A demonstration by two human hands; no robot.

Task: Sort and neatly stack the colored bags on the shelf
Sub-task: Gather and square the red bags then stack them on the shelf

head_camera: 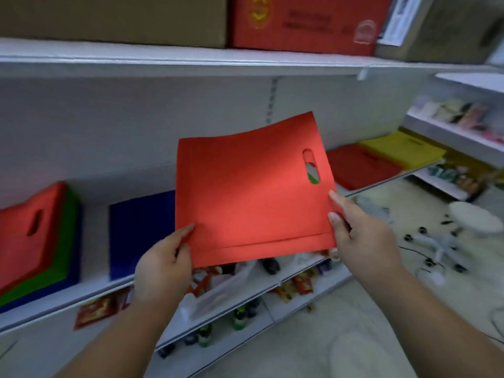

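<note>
Red bag (251, 197), flat, held up in front of the shelf (90, 293), over the gap between the blue stack (141, 233) and the red stack (362, 167) further right. Left hand (163, 266) pinches its near-left corner; right hand (362, 236) pinches the near-right edge, below the handle slot. Hands apart, both clamped on the bag. Slot end points right; the bag's long axis looks to run left to right, slightly tilted, far edge raised. Step in hand, by my reading: carrying one sorted bag to its colour. Next move likely calls for swinging it right onto the red stack, beside the yellow stack (403, 151), edges squared. Mixed pile (38, 241) at left not yet sorted.
</note>
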